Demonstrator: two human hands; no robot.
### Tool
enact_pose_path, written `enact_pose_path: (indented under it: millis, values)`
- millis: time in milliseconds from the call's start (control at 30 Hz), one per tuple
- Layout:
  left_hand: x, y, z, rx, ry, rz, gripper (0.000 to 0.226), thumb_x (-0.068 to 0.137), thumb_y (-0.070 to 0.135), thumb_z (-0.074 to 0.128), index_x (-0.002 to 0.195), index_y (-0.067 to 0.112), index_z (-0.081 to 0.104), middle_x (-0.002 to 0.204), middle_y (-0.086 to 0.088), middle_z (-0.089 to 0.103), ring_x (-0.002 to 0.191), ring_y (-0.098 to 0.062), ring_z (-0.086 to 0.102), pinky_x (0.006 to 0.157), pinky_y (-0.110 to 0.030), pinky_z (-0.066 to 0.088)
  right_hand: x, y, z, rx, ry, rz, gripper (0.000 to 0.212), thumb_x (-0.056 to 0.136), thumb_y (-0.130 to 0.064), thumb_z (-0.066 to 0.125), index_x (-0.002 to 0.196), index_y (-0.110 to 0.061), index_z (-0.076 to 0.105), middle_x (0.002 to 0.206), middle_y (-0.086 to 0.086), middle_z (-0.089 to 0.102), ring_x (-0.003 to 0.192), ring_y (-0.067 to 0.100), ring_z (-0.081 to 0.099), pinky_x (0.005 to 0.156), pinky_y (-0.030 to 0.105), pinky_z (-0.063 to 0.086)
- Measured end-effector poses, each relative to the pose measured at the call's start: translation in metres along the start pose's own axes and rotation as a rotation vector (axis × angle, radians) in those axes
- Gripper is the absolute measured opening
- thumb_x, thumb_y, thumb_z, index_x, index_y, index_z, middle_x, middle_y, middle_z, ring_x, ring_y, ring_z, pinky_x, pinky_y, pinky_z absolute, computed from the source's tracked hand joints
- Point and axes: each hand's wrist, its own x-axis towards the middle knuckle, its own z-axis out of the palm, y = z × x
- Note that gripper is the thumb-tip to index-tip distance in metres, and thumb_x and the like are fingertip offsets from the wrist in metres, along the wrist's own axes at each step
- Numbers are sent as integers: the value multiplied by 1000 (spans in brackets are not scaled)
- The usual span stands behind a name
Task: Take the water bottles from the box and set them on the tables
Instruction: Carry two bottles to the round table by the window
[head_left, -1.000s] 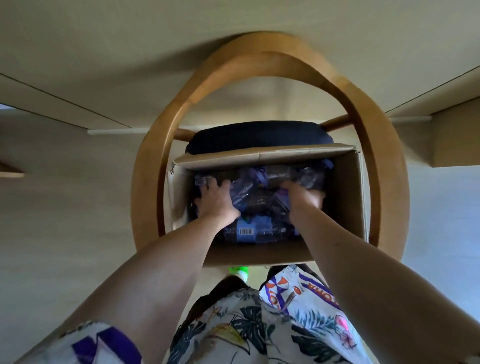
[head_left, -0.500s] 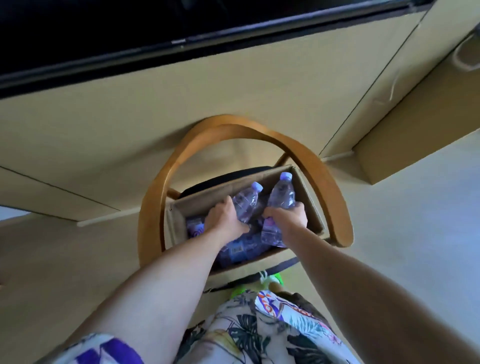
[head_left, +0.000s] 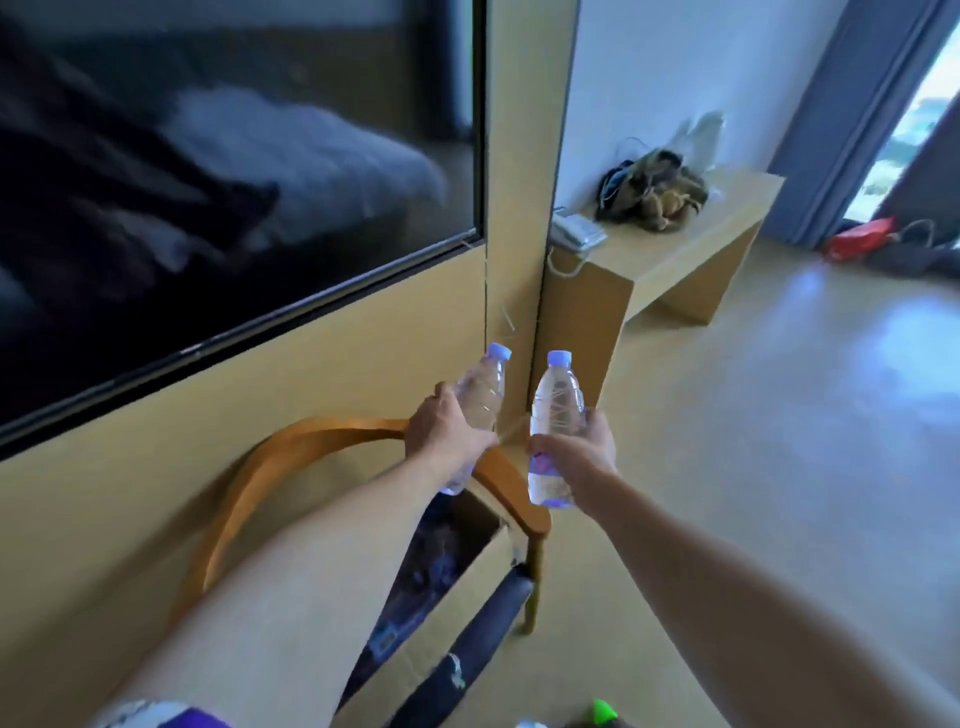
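My left hand grips a clear water bottle with a pale blue cap, held upright and tilted slightly right. My right hand grips a second clear bottle of the same kind, upright, close beside the first. Both bottles are lifted in the air above the cardboard box, which sits on a wooden chair below my forearms. More wrapped bottles lie inside the box, partly hidden by my left arm. A light wooden table stands further ahead to the right.
The table carries a white telephone and a dark bag. A large black screen fills the wooden wall panel on the left. Pale floor stretches to the right, with a red item by the curtain.
Both hands went from reaching into the box to lifting one bottle each up and out. My view has swung up from the box toward the table and room.
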Motion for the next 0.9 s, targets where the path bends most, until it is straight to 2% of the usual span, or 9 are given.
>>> enact_pose_path:
  millis: [100,167,233,300,367,433,533,767,900]
  values:
    - [0,66,9,-35,-13,111,77,60,45,81,126,23,47,115,-1,64,94,-27,60,73,-30,43,10,-16,-53,77,63,-51,67,37,-26,82,97,-28,51,103,1,64,88,23,68,75,47,62]
    - [-2,114,19,-76,-18,192,77,61,43,82,128,25,47,113,-1,65,89,-25,59,73,-30,47,19,-25,-93,129,107,-83,68,37,-25,82,97,-29,50,107,3,63,91,25,68,77,48,62]
    - [-5,164,32,-158,-37,285,83,63,41,82,137,34,46,113,1,63,93,-24,61,80,-34,53,28,-34,-135,176,149,-114,68,36,-23,80,96,-30,49,111,5,61,94,26,67,79,50,62]
    - [-11,215,50,-199,-68,353,91,64,41,83,145,37,41,118,1,58,97,-21,59,82,-33,51,37,-42,-181,194,206,-138,71,32,-25,79,96,-30,48,111,6,61,94,27,67,78,48,62]
    - [-17,268,71,-243,-111,368,91,64,39,85,142,23,41,124,-7,57,104,-26,58,85,-35,49,44,-47,-231,188,303,-162,71,32,-26,81,97,-28,51,105,5,64,91,25,67,70,40,61]
    - [-29,318,93,-327,-165,352,87,64,35,87,134,11,41,129,-14,57,114,-32,59,95,-44,52,50,-51,-282,166,417,-185,66,32,-26,83,91,-27,54,94,0,67,83,19,67,64,32,57]
    - [-51,384,120,-282,-112,409,76,57,47,88,112,17,46,112,-7,63,100,-29,64,86,-42,57,57,-52,-355,193,534,-195,65,31,-23,85,89,-25,55,88,-1,68,76,16,67,67,40,63]
    - [-102,506,190,-234,-141,590,80,61,53,87,121,18,49,108,-2,62,84,-19,54,62,-28,42,60,-49,-501,188,668,-229,74,45,-11,92,105,-20,50,95,3,65,87,24,66,79,45,62]
    - [-119,561,236,-242,-228,640,84,63,51,89,126,18,45,111,-5,64,94,-26,65,81,-39,59,67,-44,-561,225,729,-240,75,46,-12,90,109,-18,49,99,5,62,91,27,66,78,47,62]
